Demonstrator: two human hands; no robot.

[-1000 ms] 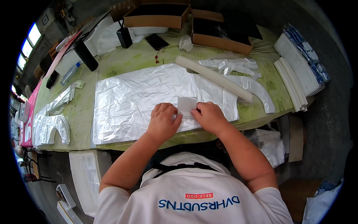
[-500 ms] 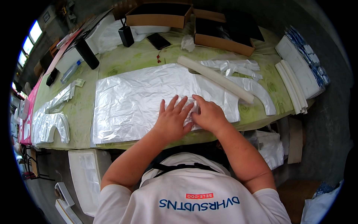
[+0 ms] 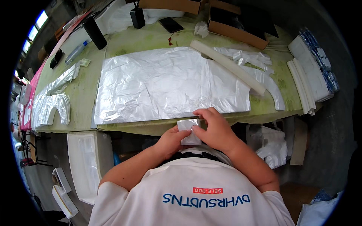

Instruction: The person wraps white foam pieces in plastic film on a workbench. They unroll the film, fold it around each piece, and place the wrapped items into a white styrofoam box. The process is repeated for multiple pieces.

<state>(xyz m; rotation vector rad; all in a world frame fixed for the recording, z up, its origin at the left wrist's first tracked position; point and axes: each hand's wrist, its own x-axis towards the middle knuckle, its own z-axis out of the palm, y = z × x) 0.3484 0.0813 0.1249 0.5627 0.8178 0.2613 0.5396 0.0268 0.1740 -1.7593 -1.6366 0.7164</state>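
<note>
A small folded square of thin whitish plastic film is held in front of my body, just off the table's near edge. My left hand grips its left side, thumb lying on top and the other fingers underneath, mostly hidden. From the right, my right hand pinches it with the thumb on its face and the index finger near its upper right corner. Beyond both hands, a wide stack of shiny translucent plastic sheets lies on the table, its surface wrinkled.
A long cream bar lies across the stack's right part. Cut film strips sit beside it, and more film offcuts lie at the left. A phone, a black cylinder and an open cardboard box are farther back.
My hands have come back from the sheet stack toward my body. They now hold a small folded piece of film between them. The view has shifted slightly.
</note>
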